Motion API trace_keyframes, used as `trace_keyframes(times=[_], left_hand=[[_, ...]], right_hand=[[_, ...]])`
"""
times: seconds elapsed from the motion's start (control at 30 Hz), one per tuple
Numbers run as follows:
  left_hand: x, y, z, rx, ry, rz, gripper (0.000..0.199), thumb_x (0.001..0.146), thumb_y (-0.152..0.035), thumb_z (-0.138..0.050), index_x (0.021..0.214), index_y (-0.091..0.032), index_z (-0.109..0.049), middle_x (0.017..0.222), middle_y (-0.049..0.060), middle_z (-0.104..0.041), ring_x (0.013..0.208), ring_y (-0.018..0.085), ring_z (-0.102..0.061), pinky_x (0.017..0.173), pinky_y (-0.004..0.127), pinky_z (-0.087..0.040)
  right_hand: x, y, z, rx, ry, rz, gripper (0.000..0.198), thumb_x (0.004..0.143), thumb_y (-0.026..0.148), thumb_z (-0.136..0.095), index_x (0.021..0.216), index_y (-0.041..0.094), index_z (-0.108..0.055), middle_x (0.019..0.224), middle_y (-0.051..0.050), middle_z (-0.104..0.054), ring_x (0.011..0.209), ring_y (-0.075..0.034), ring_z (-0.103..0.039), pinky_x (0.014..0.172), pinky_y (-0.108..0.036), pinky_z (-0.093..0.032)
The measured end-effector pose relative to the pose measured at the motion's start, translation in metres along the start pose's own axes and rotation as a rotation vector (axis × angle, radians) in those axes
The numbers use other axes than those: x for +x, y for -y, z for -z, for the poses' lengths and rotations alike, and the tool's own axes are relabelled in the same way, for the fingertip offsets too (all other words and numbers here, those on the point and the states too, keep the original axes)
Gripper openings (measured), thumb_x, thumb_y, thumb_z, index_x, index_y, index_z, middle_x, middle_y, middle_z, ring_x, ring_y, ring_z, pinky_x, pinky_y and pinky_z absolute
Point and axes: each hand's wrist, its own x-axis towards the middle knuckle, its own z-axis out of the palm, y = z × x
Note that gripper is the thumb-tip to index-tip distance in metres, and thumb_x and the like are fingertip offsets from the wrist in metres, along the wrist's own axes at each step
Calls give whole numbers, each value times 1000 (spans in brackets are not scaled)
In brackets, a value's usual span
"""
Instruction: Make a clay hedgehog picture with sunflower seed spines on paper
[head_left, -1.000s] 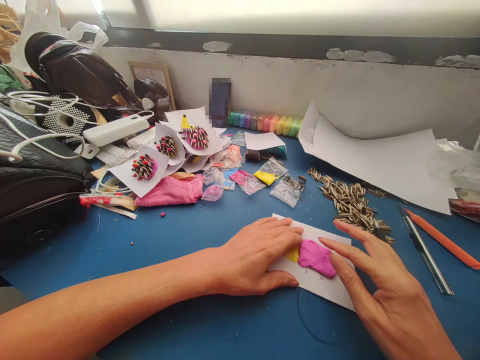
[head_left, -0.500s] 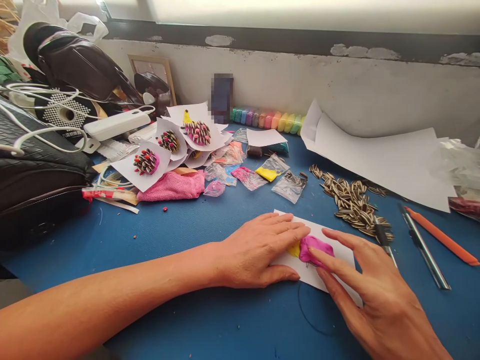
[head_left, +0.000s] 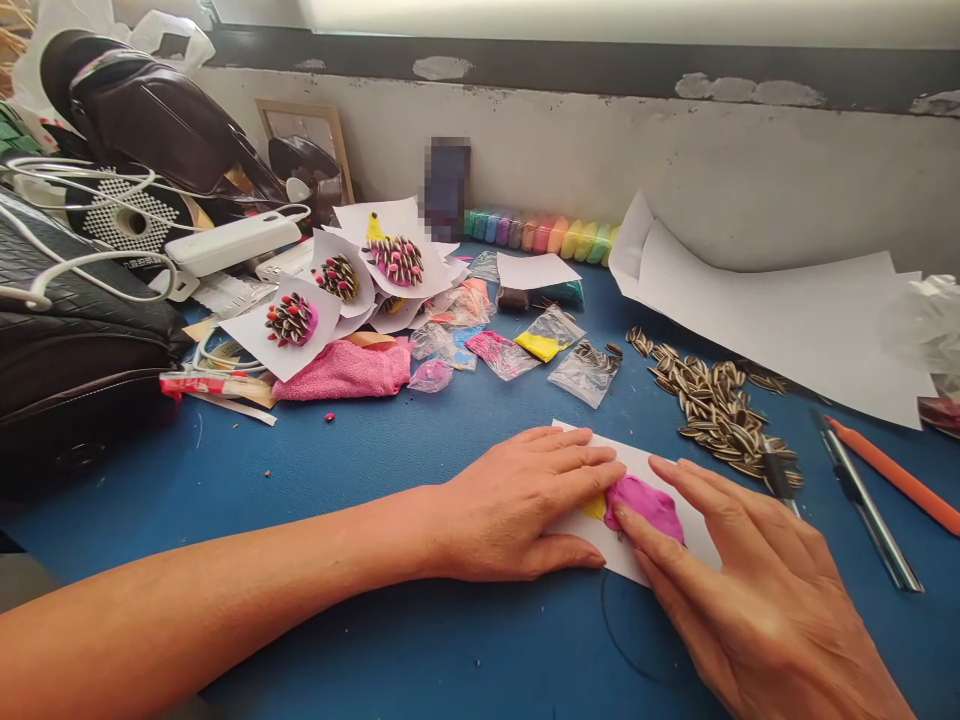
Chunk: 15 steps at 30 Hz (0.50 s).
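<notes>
My left hand (head_left: 529, 505) lies flat with its fingers stretched over a small white card (head_left: 637, 462), holding nothing. A flattened magenta clay piece (head_left: 651, 510) rests on that card, just beyond my left fingertips. Yellow clay (head_left: 595, 507) adjoins its left side, partly hidden under those fingers. My right hand (head_left: 765, 590) has its fingers extended and apart; a fingertip touches the magenta clay's near left edge, while another finger reaches over the card past the clay's far side. Short dark lines show on the card below the clay.
Striped sunflower seeds (head_left: 709, 400) are heaped behind my right hand, with a pen (head_left: 870, 505) and an orange marker (head_left: 896, 475) to the right. Seed-covered clay figures (head_left: 397, 262) on paper, a pink cloth (head_left: 345, 372) and clay bags (head_left: 537, 346) lie farther back. A black bag (head_left: 82, 400) stands left.
My right fingertip has shifted toward the near left edge of the magenta clay, and the fingers have drawn a little closer together. The left hand stays flat on the card.
</notes>
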Motion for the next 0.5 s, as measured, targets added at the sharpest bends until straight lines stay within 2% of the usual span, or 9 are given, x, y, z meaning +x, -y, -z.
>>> trace_keyframes(times=[0.1, 0.27, 0.4, 0.5], left_hand=[[0, 0, 0, 4, -6, -14, 67, 92, -42, -70, 145, -7, -46, 152, 17, -48, 146, 33, -38, 123, 47, -25], [0, 0, -1, -2, -27, -14, 67, 93, -43, -69, 144, -9, -45, 151, 17, -50, 145, 31, -40, 123, 45, -26], [-1, -1, -3, -19, -54, 10, 67, 89, -42, -73, 141, -11, -44, 148, 18, -52, 143, 31, -42, 122, 46, -29], [-1, -1, -3, -16, -62, 3, 59, 88, -41, -75, 132, -11, -49, 152, 20, -46, 143, 31, -43, 121, 46, -30]], right_hand=[[-2, 0, -2, 36, -5, -47, 28, 97, 24, -54, 122, 17, -65, 133, -21, -59, 120, -37, -57, 90, -54, -48], [-6, 1, -1, 219, -34, -277, 27, 99, 27, -52, 122, 22, -66, 139, -13, -55, 125, -28, -55, 98, -45, -48], [-3, 2, 1, 176, -1, -264, 28, 99, 30, -51, 121, 22, -67, 141, -14, -52, 127, -29, -53, 99, -46, -46], [1, 2, 0, 147, 28, -233, 28, 100, 30, -49, 119, 21, -67, 140, -15, -52, 127, -29, -52, 97, -46, -47]])
